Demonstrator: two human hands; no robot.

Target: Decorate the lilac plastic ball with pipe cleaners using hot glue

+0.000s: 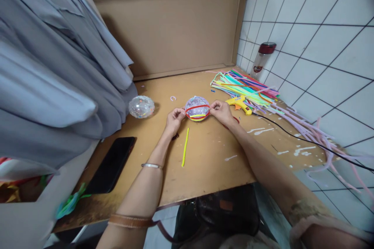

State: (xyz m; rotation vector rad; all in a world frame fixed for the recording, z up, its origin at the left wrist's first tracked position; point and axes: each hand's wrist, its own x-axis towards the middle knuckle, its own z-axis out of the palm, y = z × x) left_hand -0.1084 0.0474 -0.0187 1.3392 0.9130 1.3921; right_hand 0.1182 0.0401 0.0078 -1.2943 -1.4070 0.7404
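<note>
Clear plastic ball [197,107] speckled inside with coloured bits, ringed by a red fuzzy wire around its middle with a yellow strand low across the front. Resting on the wooden worktop [210,163], about mid-depth, gripped from both sides. Left hand [174,118] closed on the ball's left edge, fingers curled and pinching the red wire. Right hand [222,112] closed likewise on the right edge, fingertips on the wire.

Just below, a loose yellow fuzzy wire [185,147] lying straight on the wood. To the left, a second clear speckled ball [141,106], well apart from the hands. Just right of the right hand, a yellow glue gun [240,104] with a black cord [306,139]. Behind it, a heap of coloured fuzzy wires [248,87]. By the tiled wall, a clear bottle [262,60] with a dark red cap, label too small to read. Near left edge, a black phone [112,166], screen dark.
</note>
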